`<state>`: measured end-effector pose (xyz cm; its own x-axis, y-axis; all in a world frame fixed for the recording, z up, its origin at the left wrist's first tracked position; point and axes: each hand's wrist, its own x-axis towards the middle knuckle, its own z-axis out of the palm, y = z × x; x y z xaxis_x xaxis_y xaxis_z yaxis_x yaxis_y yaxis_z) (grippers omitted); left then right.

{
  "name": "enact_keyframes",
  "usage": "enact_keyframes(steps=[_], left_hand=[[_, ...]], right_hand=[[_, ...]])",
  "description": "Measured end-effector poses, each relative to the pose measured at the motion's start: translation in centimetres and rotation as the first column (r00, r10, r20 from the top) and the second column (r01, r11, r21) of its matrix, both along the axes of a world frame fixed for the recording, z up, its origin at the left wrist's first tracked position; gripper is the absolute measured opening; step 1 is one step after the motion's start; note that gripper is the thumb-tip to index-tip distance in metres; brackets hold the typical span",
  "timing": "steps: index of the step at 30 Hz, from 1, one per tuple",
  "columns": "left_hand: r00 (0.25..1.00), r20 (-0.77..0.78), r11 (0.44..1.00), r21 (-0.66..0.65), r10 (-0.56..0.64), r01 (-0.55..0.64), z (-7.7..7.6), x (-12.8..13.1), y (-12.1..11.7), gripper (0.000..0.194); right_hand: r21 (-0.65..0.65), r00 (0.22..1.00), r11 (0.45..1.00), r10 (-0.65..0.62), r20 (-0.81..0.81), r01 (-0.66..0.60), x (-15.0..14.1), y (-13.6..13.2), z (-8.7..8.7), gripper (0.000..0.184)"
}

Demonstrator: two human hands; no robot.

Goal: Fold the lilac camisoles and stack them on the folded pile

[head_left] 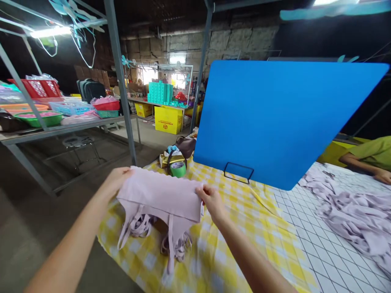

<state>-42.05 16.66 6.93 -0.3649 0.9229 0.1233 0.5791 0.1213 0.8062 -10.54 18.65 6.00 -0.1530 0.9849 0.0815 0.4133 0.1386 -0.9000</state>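
Between my two hands a pale lilac strappy garment (pixel 165 195), perhaps a camisole, is stretched out above the checked cloth. Its top edge is straight, and thin straps hang below in loose bunches. My left hand (pixel 117 181) pinches the upper left corner. At the upper right corner, my right hand (pixel 210 197) grips the fabric between thumb and fingers. The fabric looks folded or layered at the right edge. Beneath it lies a yellow and white checked cloth (pixel 244 252) on the table.
A large blue board (pixel 275 118) stands on a black wire stand (pixel 238 173). Green tape (pixel 178 169) sits beyond the garment. Lilac fabric (pixel 360 211) is heaped at right, near another person's arm (pixel 363 160). A metal post (pixel 120 81) rises at left.
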Motion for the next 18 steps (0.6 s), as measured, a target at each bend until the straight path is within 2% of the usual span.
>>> enact_keyframes(steps=[3,6,11,18], left_hand=[[0.981,-0.192,0.992,-0.111,0.038,-0.060,-3.0,1.4,3.6,0.025],[0.951,-0.307,0.979,-0.178,0.044,-0.103,-4.9,1.9,5.3,0.027],[0.901,-0.433,0.962,-0.234,0.028,-0.142,-5.3,2.0,5.6,0.025],[0.827,-0.562,0.948,-0.278,-0.030,-0.154,-5.4,4.2,5.6,0.023]], right_hand=[[0.000,0.988,0.995,-0.097,0.116,0.098,-0.2,2.6,-4.2,0.029],[0.019,0.967,0.990,-0.140,0.214,0.139,0.2,3.6,-6.4,0.030],[0.041,0.937,0.986,-0.164,0.308,0.159,0.9,4.5,-6.8,0.025],[0.011,0.877,0.984,-0.161,0.453,0.176,0.6,4.8,-7.3,0.012]])
